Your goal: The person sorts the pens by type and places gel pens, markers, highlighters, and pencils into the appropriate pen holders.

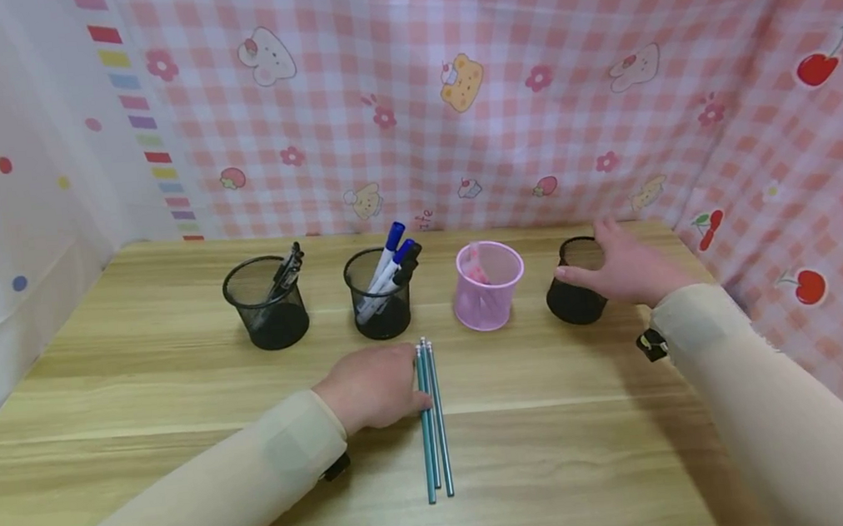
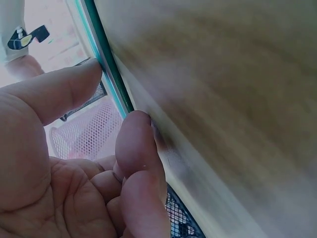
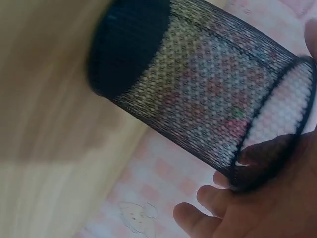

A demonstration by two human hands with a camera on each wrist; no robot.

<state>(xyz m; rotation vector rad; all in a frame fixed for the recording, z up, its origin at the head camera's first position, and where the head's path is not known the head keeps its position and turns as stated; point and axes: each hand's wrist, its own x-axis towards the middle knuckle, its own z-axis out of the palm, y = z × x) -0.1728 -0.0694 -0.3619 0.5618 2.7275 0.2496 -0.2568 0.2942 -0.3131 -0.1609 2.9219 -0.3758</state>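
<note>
Three teal pencils (image 1: 441,437) lie side by side on the table, their eraser ends pointing at the cups. My left hand (image 1: 372,384) is at their left side near those ends, thumb tip on the nearest pencil and a finger by its end. In the left wrist view, a wide gap separates thumb and bent fingers (image 2: 133,144). At the right, my right hand (image 1: 636,265) spreads around the rim of a black mesh cup (image 1: 576,304). Its thumb reaches across the front while the fingers pass behind. No contents show in this cup (image 3: 198,74) in the right wrist view.
Left of that cup stand a pink mesh cup (image 1: 482,308) with pink items, a black mesh cup (image 1: 384,320) with blue- and black-capped markers, and another black cup (image 1: 277,330) holding black pens. A checked pink curtain (image 1: 405,72) hangs behind the wooden table (image 1: 139,388).
</note>
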